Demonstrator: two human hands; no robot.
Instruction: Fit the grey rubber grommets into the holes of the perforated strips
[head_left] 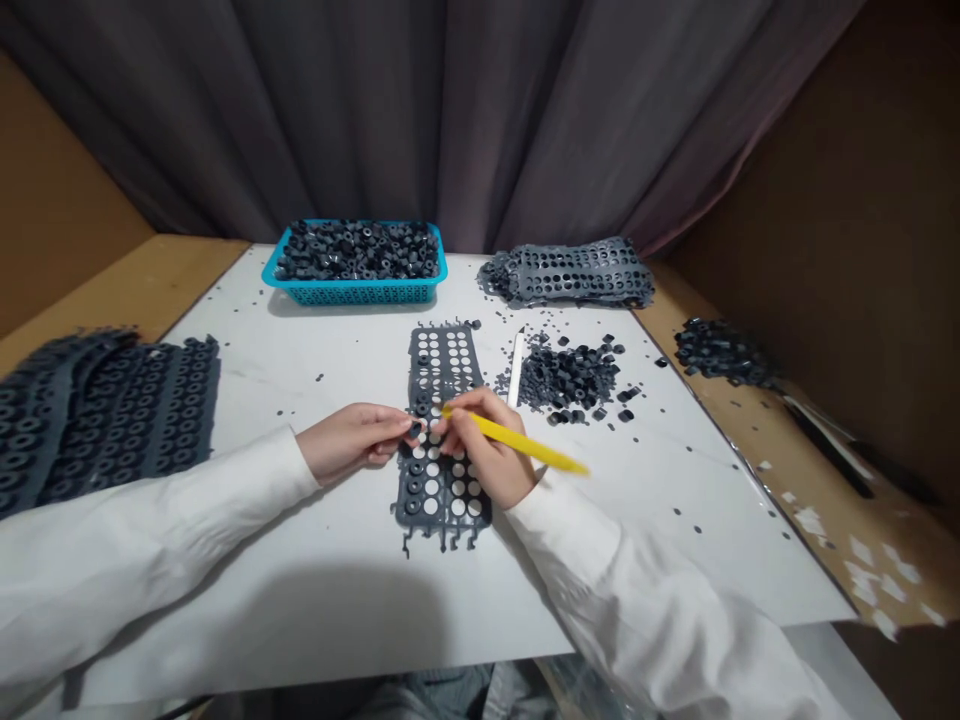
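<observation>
A dark grey perforated rubber sheet (442,490) lies on the white table in front of me. Most of its round holes show white, and several thick rings (414,485) sit along its left column. My left hand (360,440) is closed at the sheet's left edge, pinching a small dark rubber ring (415,430); I cannot tell if the ring is still joined to the sheet. My right hand (487,445) grips a yellow pen-like tool (536,452) over the middle of the sheet. The tool's working tip is hidden near the fingers.
A blue basket (360,292) full of dark rings stands at the back. Stacked perforated sheets (577,272) lie back right, near a pile of small dark bits (570,378) and a white stick (516,370). Ringed sheets (142,410) lie left. A black-handled tool (829,448) rests right.
</observation>
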